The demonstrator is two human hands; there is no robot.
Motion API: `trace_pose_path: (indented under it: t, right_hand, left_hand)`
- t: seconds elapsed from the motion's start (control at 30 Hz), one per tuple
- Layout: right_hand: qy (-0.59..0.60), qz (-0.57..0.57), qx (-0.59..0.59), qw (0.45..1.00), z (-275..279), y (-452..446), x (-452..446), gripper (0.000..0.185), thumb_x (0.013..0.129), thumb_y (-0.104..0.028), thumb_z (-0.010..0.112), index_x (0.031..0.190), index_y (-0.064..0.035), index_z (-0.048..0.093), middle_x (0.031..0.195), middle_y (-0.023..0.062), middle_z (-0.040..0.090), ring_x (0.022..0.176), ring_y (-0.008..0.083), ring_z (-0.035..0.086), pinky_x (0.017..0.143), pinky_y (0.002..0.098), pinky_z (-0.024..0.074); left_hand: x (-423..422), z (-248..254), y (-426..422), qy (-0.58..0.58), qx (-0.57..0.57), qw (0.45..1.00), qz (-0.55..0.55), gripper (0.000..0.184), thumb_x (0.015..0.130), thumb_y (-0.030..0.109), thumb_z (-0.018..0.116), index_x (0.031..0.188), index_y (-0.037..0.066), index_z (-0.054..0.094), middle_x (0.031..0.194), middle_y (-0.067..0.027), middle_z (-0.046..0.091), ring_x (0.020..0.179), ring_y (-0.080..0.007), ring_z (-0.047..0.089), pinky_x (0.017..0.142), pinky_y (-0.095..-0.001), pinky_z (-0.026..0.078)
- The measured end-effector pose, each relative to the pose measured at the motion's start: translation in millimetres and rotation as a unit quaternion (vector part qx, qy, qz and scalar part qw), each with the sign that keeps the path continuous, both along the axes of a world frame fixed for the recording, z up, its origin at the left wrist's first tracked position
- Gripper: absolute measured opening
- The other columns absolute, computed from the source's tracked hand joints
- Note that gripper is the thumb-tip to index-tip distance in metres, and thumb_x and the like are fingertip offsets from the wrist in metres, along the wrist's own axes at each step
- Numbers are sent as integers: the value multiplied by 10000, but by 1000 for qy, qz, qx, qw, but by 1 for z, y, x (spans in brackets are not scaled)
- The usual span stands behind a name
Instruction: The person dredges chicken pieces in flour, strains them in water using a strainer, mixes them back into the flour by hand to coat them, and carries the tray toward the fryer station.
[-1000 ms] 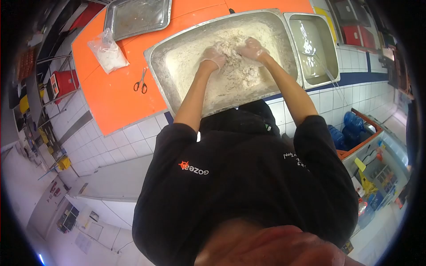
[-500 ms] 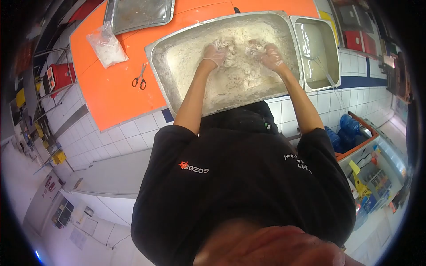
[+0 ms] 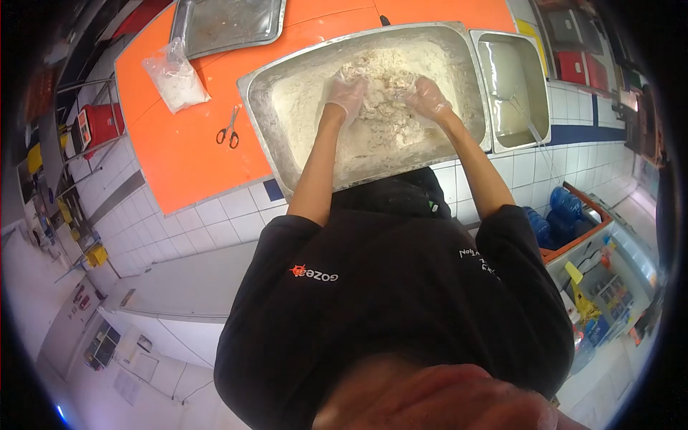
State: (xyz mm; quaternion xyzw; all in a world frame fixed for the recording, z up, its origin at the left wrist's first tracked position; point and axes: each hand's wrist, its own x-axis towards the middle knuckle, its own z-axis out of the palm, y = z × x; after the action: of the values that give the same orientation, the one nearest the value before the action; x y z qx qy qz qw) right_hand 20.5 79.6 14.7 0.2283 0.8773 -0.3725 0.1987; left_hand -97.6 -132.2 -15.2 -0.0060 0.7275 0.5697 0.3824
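Observation:
A large metal tub [image 3: 259,143] holds pale flour with shaggy, lumpy clumps [image 3: 390,104] in its middle. Both hands wear clear plastic gloves and are inside the tub. My left hand [image 3: 348,94] is on the left of the clumps, its fingers curled into the flour mixture. On the right side, my right hand [image 3: 428,98] has its fingers bent round some of the same mixture. The fingertips of both hands are partly hidden in it.
Beside the tub on the right is a smaller metal container [image 3: 543,115] with liquid and a whisk [image 3: 529,123]. On the orange table [image 3: 172,161] are black-handled scissors [image 3: 228,135], a plastic bag of white powder [image 3: 179,84] and a metal tray [image 3: 229,25]. Blue bottles [image 3: 562,215] stand low right.
From a second ago, my hands drew apart with clumps in them, my right hand shifting right. Since the middle frame, both have come slightly closer together over the mixture.

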Motion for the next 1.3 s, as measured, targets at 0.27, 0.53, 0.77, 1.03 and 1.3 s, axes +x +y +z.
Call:
trace_pose_path:
  t: [0.27, 0.53, 0.77, 1.03, 1.3]
  right_hand:
    - [44, 21, -102, 994, 11, 1, -16, 500, 929, -357, 735, 1153, 86, 670, 1026, 265, 727, 956, 356, 720, 836, 429, 556]
    - [-2, -52, 53, 997, 16, 28, -16, 571, 920, -463, 750, 1081, 84, 724, 975, 275, 741, 945, 374, 732, 854, 434, 561]
    - [-19, 5, 17, 1000, -29, 7, -71, 649, 1022, -524, 564, 1302, 53, 664, 1154, 263, 729, 1056, 344, 704, 957, 448, 528]
    - [9, 0, -182, 983, 3, 6, -15, 456, 1082, -358, 427, 1279, -16, 656, 1250, 260, 700, 1128, 389, 671, 1007, 463, 508]
    - [-202, -90, -151, 963, -3, -13, 45, 586, 1050, -539, 550, 1233, -12, 731, 986, 157, 731, 855, 258, 671, 890, 394, 555]
  left_hand:
    - [10, -5, 23, 247, 55, 955, -155, 395, 889, 251, 807, 1184, 1, 725, 988, -103, 783, 795, -195, 679, 759, -358, 561]
    - [0, -34, 5, 181, -93, 976, -73, 466, 925, 329, 777, 1227, -12, 683, 1131, -135, 765, 1013, -198, 726, 896, -341, 565]
    - [11, -51, 34, -46, 173, 956, 233, 663, 1032, 457, 652, 1472, -18, 507, 1497, -114, 564, 1401, -235, 507, 1116, -394, 451]
    - [32, -29, 9, -122, 126, 985, 4, 660, 1046, 481, 587, 1476, -15, 518, 1444, -144, 626, 1354, -250, 551, 1088, -401, 461]
    - [103, -83, 6, 157, -315, 909, -223, 825, 978, 562, 587, 1551, -5, 410, 1439, -353, 551, 1424, -434, 491, 1158, -485, 409]
